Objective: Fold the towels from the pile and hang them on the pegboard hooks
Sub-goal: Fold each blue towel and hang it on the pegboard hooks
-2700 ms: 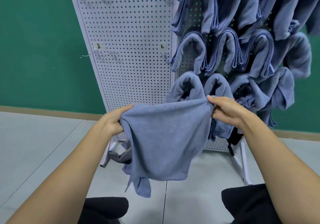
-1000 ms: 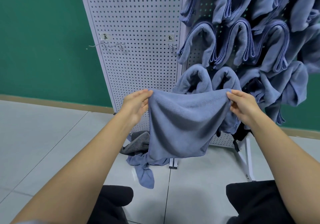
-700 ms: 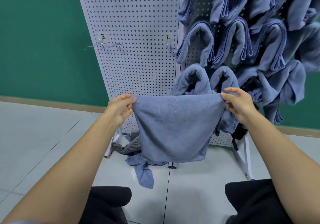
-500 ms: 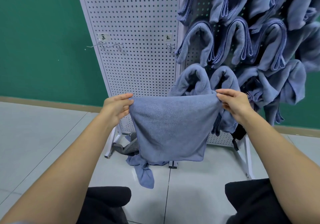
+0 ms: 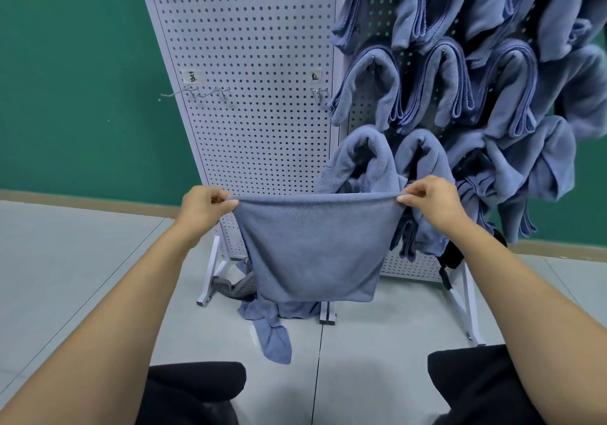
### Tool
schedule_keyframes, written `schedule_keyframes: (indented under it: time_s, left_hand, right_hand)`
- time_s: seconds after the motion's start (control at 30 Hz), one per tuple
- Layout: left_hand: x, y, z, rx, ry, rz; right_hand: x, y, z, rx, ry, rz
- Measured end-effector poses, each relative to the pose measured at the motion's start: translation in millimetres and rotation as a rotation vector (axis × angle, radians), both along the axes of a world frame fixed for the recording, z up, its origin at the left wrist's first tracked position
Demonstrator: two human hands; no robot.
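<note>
towel: a blue terry towel (image 5: 312,250), doubled over, is held stretched before the white perforated metal pegboard (image 5: 249,96) | left hand (image 5: 205,209): upper left corner is pinched | right hand (image 5: 430,204): upper right corner is pinched | floor: a crumpled blue cloth (image 5: 272,336) is seen below, perhaps touching a grey fabric piece (image 5: 236,288) | board: folded blue towels (image 5: 460,80) are hung at right

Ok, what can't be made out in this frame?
Head view, floor pile: mostly behind the held towel, so what remains cannot be counted.
Head view, pegboard labels: too small to read.
Head view, hung towels: upper rows cut by the top and right edges; cloth covers what they hang on.
Head view, held towel's back layer: hidden by its front, between left hand and right hand.
</note>
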State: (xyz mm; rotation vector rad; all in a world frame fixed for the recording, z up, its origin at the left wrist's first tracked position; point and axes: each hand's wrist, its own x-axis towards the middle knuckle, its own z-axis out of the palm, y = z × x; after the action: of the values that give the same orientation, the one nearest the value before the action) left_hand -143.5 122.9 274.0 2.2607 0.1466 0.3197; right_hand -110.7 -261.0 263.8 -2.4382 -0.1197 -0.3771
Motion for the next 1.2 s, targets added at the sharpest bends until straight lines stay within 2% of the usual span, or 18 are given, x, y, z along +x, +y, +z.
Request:
schedule_keyframes:
  time_s: [0.1,0.17,0.2,0.27,0.4,0.5,0.63,0.83,1.2]
  left_hand:
    - [-2,14,1,-0.478,0.097,-0.142]
    - [-5,20,3,-0.866,0.103,-0.237]
    - [-7,20,5,-0.992,0.105,-0.245]
    - [-8,17,9,-1.131,0.157,-0.183]
    - [-1,5,10,-1.308,0.319,0.103]
    - [5,-8,9,-1.298,0.278,0.157]
    - [6,-49,16,-1.093,0.139,0.122]
    - [-13,-120,21,-0.720,0.079,-0.060]
    - [-23,-132,23,-0.762,0.014,-0.138]
  right_hand:
    - [-10,0,7,0.416,0.112,0.097]
    - [-16,1,11,0.732,0.225,0.193]
    - [-17,3,13,0.866,0.277,0.238]
    - [-15,9,19,1.061,0.342,0.274]
    - [-8,20,24,1.276,0.504,0.209]
    - [-5,27,20,1.355,0.536,0.091]
    - [-12,51,23,1.154,0.410,0.047]
    - [-34,109,32,0.906,0.222,0.130]
    - [-48,118,35,0.857,0.197,0.211]
